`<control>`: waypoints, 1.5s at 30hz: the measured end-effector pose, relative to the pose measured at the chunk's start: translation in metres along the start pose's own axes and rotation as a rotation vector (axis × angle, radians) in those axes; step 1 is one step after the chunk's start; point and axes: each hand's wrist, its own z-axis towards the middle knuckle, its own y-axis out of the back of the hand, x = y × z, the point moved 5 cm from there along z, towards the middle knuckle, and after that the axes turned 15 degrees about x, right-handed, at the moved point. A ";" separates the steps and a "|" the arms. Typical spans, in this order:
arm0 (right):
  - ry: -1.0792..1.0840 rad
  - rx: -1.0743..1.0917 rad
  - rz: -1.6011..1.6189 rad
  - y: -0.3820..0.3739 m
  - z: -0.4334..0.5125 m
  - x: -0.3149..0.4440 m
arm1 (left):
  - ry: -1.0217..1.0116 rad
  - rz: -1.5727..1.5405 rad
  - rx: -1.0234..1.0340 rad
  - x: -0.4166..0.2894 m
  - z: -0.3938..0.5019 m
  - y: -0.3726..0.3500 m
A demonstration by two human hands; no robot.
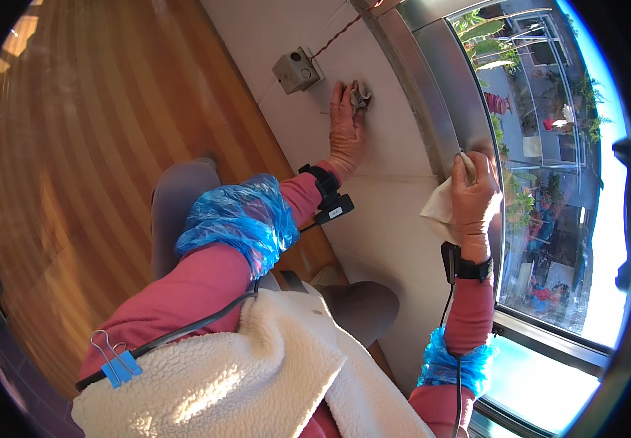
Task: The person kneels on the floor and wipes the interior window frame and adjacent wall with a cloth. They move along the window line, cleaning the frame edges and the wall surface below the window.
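Below the junction box on the pale tiled wall (386,213), my left hand (345,134) presses a crumpled greyish cloth (360,96) against the surface. Its fingers lie over one side of the cloth. At the metal window frame (436,71), my right hand (474,191) grips a white cloth (440,207). A pinched tip of this cloth sticks out between thumb and fingers, near the frame's inner edge, and the rest hangs beside the palm. Part of the cloth is hidden behind the hand.
A metal electrical box (296,71) with a twisted red wire (342,39) juts from the wall. Striped wooden flooring (129,109) meets the wall's foot. Window glass (545,164) shows plants outside. Cables (449,301) run along both arms, and a blue binder clip (121,368) holds one.
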 end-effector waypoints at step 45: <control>-0.110 0.074 0.043 -0.008 -0.011 -0.011 | 0.350 -0.080 -0.098 0.090 -0.101 -0.050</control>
